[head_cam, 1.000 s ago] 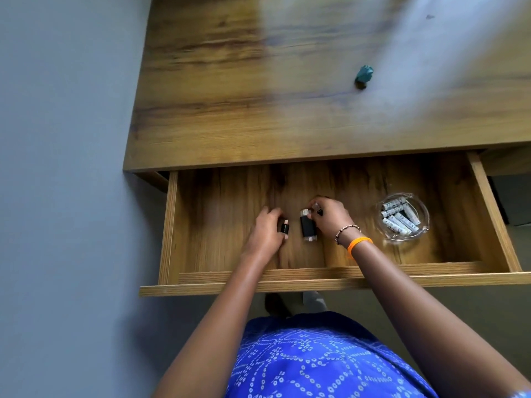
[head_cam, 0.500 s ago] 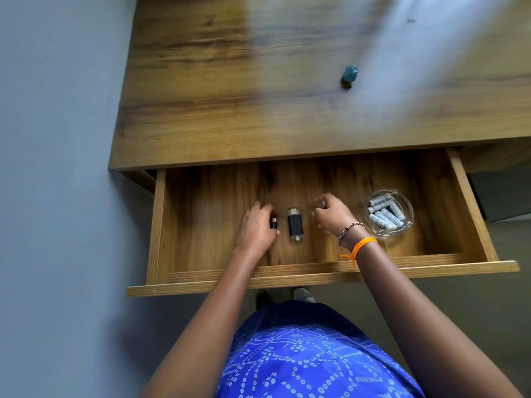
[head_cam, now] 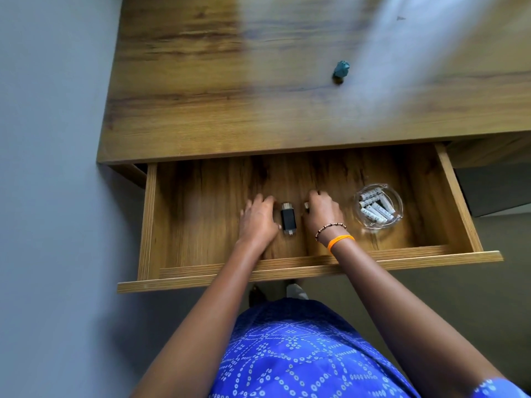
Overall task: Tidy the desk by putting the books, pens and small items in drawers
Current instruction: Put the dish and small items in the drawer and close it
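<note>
Open drawer (head_cam: 459, 208) below counter (head_cam: 258, 110). Black USB stick (head_cam: 288, 219) lies flat between both hands, likely being lined up. Left hand (head_cam: 257, 222) and right hand (head_cam: 321, 215): fingers curled down; contents of either grip hidden, cannot tell. Glass dish (head_cam: 386, 196) corrals batteries (head_cam: 373, 208). Teal item (head_cam: 340, 69) remains on counter, blurred.

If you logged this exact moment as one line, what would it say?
stage: arranging small items | drawer: open | left hand, right hand: flank black gadget | glass dish: batteries | desk: teal item remains

Desk (head_cam: 258, 116) cut off top and right, hands' (head_cam: 257, 222) fingertips blurred — grip unclear
</note>
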